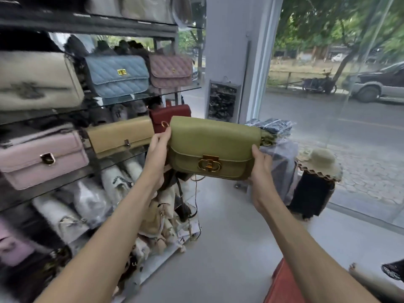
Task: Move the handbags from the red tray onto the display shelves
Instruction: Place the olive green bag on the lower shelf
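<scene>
Though probably light and fairly stiff, best held by both ends: fingers of left hand (158, 153) and right hand (261, 169) clamped on olive-green handbag (215, 138).

Light: your scene was bright, lit by daylight through the glass wall (328, 127) on your right.
Shadows: soft; the shelves (87, 25) on your left sat darker, deepest at the frame's edge.
Glare: pale reflections streaked the glass.
Blur: smear softened the cream bag (37, 82); your green handbag (214, 145) was sharpest.
Distortion: your wide lens bowed lines near the borders.
</scene>
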